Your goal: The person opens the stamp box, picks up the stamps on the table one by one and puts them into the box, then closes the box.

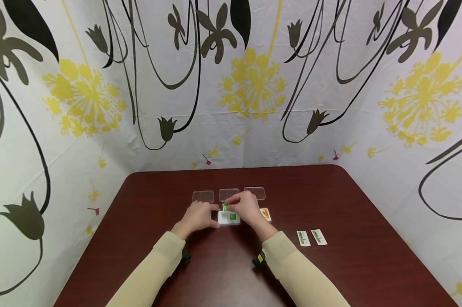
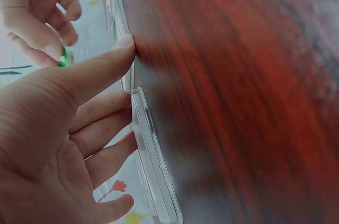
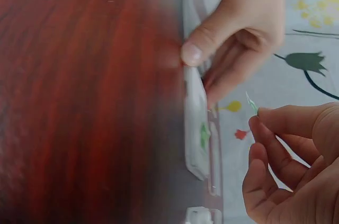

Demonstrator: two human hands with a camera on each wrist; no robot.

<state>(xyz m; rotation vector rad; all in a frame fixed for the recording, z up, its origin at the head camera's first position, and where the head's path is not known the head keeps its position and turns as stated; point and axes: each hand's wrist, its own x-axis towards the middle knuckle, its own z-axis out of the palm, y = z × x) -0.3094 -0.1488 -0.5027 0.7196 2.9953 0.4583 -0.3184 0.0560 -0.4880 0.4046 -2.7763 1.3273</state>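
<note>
A flat white case [image 1: 222,221] with a small green square [image 1: 232,216] on its right part lies on the table. My left hand [image 1: 198,215] grips its left end, thumb [image 3: 195,53] at the near edge and fingers reaching round the far side. Above the case, my right hand [image 1: 248,207] pinches a small green-and-white sticker-like piece [image 3: 252,105] between thumb and index finger. The piece is tilted and held clear of the case. In the left wrist view another flat case [image 2: 153,160] lies beside the gripped one, partly behind my left fingers.
Three clear plastic lids [image 1: 203,196] lie in a row behind the hands. A case with an orange picture [image 1: 265,214] sits right of my right hand. Two white-and-green strips [image 1: 303,238] lie farther right on the dark red table [image 1: 361,264]. Patterned cloth hangs around it.
</note>
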